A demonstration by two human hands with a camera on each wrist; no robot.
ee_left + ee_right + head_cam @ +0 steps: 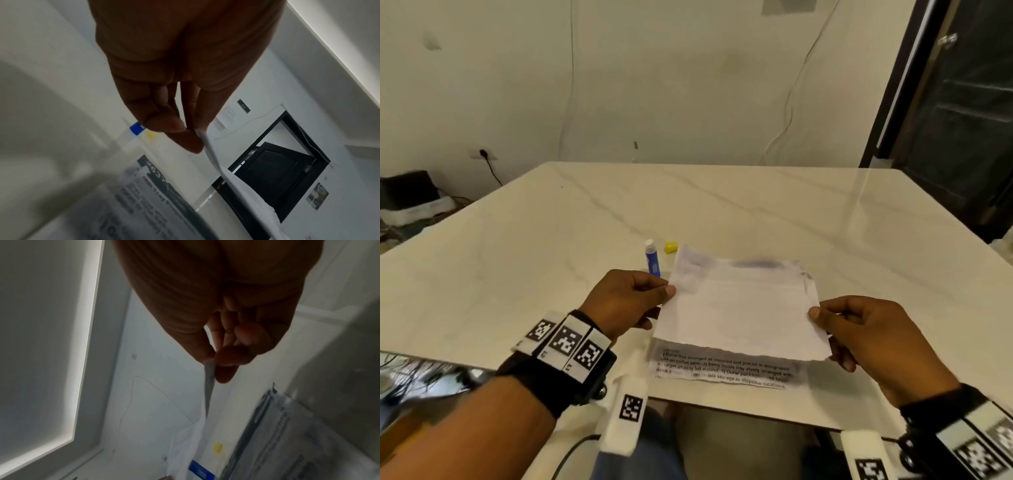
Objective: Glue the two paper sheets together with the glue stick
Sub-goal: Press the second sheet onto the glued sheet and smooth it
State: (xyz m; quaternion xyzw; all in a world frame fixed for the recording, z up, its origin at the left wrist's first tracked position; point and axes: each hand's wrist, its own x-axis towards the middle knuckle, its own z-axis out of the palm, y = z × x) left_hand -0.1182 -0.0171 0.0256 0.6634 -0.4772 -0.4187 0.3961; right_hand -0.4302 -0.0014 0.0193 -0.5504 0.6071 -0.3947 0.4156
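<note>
I hold a white paper sheet (pixel 739 308) above the table, blank side up. My left hand (pixel 633 301) pinches its left edge (pixel 207 144) between thumb and fingers. My right hand (pixel 859 329) pinches its right edge (pixel 209 374). Under it a second sheet (pixel 722 371) with printed text lies flat near the table's front edge; only its near strip shows in the head view. A blue glue stick (pixel 652 257) lies uncapped on the table just beyond my left hand, and its yellow cap (pixel 671 247) sits beside it.
The white marble table (pixel 722 205) stretches far behind the sheets. A white wall with hanging cables stands beyond it. A dark door (pixel 962 120) is at the right. Boxes and cables clutter the floor at the left (pixel 410 202).
</note>
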